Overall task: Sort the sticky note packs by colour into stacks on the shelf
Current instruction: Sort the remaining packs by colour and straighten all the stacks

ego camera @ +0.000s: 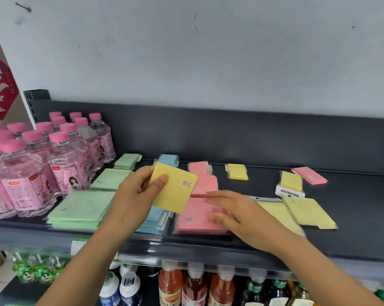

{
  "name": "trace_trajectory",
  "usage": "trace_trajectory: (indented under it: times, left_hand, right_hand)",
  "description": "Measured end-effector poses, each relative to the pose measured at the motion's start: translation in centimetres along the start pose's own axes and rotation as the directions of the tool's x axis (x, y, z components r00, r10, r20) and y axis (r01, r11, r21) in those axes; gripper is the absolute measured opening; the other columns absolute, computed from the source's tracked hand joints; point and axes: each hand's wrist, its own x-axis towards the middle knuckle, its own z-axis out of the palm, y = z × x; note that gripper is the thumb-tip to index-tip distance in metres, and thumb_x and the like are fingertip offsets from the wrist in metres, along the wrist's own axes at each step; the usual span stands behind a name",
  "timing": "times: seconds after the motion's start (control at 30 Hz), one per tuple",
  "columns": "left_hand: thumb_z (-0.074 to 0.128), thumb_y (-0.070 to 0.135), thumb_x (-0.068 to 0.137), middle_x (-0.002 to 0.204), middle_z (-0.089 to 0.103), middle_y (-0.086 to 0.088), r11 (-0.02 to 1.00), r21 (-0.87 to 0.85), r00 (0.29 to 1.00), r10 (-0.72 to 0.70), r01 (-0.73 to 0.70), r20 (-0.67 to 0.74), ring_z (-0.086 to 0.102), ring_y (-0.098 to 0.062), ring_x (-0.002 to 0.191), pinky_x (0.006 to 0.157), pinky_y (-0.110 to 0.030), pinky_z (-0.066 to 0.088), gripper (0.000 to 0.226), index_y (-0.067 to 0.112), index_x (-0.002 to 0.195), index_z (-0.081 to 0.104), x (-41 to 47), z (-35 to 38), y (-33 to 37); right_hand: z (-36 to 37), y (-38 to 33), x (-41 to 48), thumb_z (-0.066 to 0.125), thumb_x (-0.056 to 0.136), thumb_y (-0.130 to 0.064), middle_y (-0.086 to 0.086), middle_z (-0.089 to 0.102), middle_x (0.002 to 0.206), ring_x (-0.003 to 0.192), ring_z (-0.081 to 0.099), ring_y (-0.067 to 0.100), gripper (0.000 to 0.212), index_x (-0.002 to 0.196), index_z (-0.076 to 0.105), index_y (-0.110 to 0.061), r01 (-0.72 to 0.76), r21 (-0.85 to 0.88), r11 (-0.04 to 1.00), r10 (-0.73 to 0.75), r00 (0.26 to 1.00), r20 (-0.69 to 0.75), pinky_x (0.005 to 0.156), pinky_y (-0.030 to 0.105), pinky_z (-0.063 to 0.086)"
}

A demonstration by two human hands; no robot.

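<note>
Left hand (135, 191) pinches a yellow pack (175, 191) above the blue stack (156, 219); right hand (237, 215), fingers spread and empty, hovers over the pink stack (197, 217). The pack is best carried rightward, squared onto the yellow packs (296, 213).

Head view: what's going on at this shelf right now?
A person is sorting sticky note packs by colour on a dark shelf. The left hand holds a yellow pack up above the piles, while the right hand, open and empty, hovers over the pink stack. Green packs lie at the left beside pink-capped bottles, blue packs next, and yellow packs at the right. A few pink and yellow packs lie loose further back.
</note>
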Motion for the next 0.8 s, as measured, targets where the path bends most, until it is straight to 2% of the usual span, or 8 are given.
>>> trace_trajectory:
  times: [0.1, 0.23, 0.3, 0.37, 0.47, 0.6, 0.67, 0.8]
  left_hand:
    - [0.056, 0.032, 0.088, 0.081, 0.067, 0.001, 0.992, -0.126, 0.996, -0.001, 0.012, 0.089, 0.057, -0.009, 0.067, 0.065, -0.028, 0.047, 0.012, 0.025, 0.089, 0.067, 0.0, 2.2, 1.2]
    - [0.056, 0.036, 0.087, 0.086, 0.067, -0.005, 0.985, -0.166, 0.984, -0.012, 0.042, 0.179, 0.060, -0.025, 0.077, 0.068, -0.040, 0.051, 0.017, 0.023, 0.092, 0.066, 0.0, 5.6, 2.2]
    - [0.055, 0.033, 0.090, 0.083, 0.066, -0.001, 0.985, -0.164, 0.983, -0.012, 0.042, 0.181, 0.059, -0.020, 0.075, 0.066, -0.034, 0.050, 0.012, 0.026, 0.091, 0.065, 0.3, 7.2, 2.3]
    - [0.055, 0.035, 0.090, 0.085, 0.066, 0.007, 0.992, -0.124, 0.983, 0.014, 0.009, 0.181, 0.060, -0.009, 0.077, 0.067, -0.023, 0.048, 0.011, 0.029, 0.093, 0.064, 0.8, 8.4, 2.1]
    - [0.056, 0.039, 0.088, 0.104, 0.062, 0.013, 0.996, 0.068, 0.978, 0.045, -0.060, 0.203, 0.057, -0.004, 0.099, 0.085, -0.023, 0.047, 0.031, 0.030, 0.118, 0.057, 1.5, 9.3, 1.3]
    - [0.058, 0.047, 0.086, 0.119, 0.054, 0.015, 0.828, 0.480, 0.936, 0.144, -0.291, 0.320, 0.048, -0.006, 0.110, 0.098, -0.026, 0.040, 0.042, 0.030, 0.124, 0.056, 1.3, 9.5, 0.1]
    - [0.055, 0.050, 0.087, 0.119, 0.055, 0.014, 0.765, 0.549, 0.916, 0.134, -0.338, 0.377, 0.048, -0.008, 0.106, 0.096, -0.028, 0.041, 0.040, 0.031, 0.122, 0.057, 1.1, 9.6, -0.4]
    - [0.052, 0.049, 0.089, 0.114, 0.057, 0.012, 0.782, 0.529, 0.911, 0.117, -0.331, 0.396, 0.047, -0.007, 0.101, 0.092, -0.025, 0.040, 0.041, 0.029, 0.124, 0.056, 1.2, 9.9, -1.1]
  right_hand:
    - [-1.0, -0.1, -0.4, 0.045, 0.078, -0.061, -0.025, 0.055, 0.125, 0.112, 0.050, -0.008, 0.057, 0.128, 0.052, -0.035, -0.049, 0.342, 0.938, 0.100, 0.986, -0.133, 0.097, 0.016, 0.042]
    - [-1.2, 0.2, -0.7, 0.061, 0.080, -0.037, -0.010, 0.071, 0.096, 0.089, 0.066, 0.005, 0.025, 0.102, 0.064, -0.025, -0.049, 0.648, 0.760, 0.226, 0.955, -0.192, 0.076, 0.022, 0.054]
    - [-1.1, 0.8, -0.9, 0.062, 0.086, -0.022, -0.002, 0.072, 0.093, 0.084, 0.069, 0.011, 0.015, 0.100, 0.063, -0.017, -0.095, 0.727, 0.680, 0.317, 0.932, -0.175, 0.071, 0.028, 0.058]
    - [-1.7, 1.7, -1.0, 0.061, 0.088, -0.014, 0.000, 0.073, 0.089, 0.080, 0.070, 0.014, 0.010, 0.096, 0.064, -0.016, -0.124, 0.755, 0.644, 0.374, 0.912, -0.169, 0.066, 0.030, 0.059]
    - [-3.9, 4.1, -0.5, 0.060, 0.089, -0.016, 0.000, 0.073, 0.082, 0.074, 0.069, 0.014, 0.007, 0.089, 0.065, -0.020, -0.181, 0.711, 0.679, 0.458, 0.862, -0.218, 0.063, 0.029, 0.057]
    - [-6.8, 8.8, 1.4, 0.055, 0.092, -0.020, -0.001, 0.072, 0.089, 0.076, 0.069, 0.013, 0.010, 0.095, 0.064, -0.016, -0.392, 0.670, 0.631, 0.613, 0.780, -0.121, 0.060, 0.023, 0.053]
    - [-6.8, 10.5, 2.3, 0.056, 0.092, -0.020, 0.003, 0.071, 0.092, 0.079, 0.067, 0.015, 0.015, 0.100, 0.064, -0.010, -0.484, 0.658, 0.577, 0.651, 0.759, -0.012, 0.062, 0.024, 0.053]
    - [-5.5, 12.3, 3.7, 0.059, 0.090, -0.020, 0.016, 0.068, 0.101, 0.089, 0.065, 0.025, 0.021, 0.100, 0.064, -0.002, -0.583, 0.602, 0.545, 0.678, 0.729, 0.092, 0.080, 0.036, 0.056]
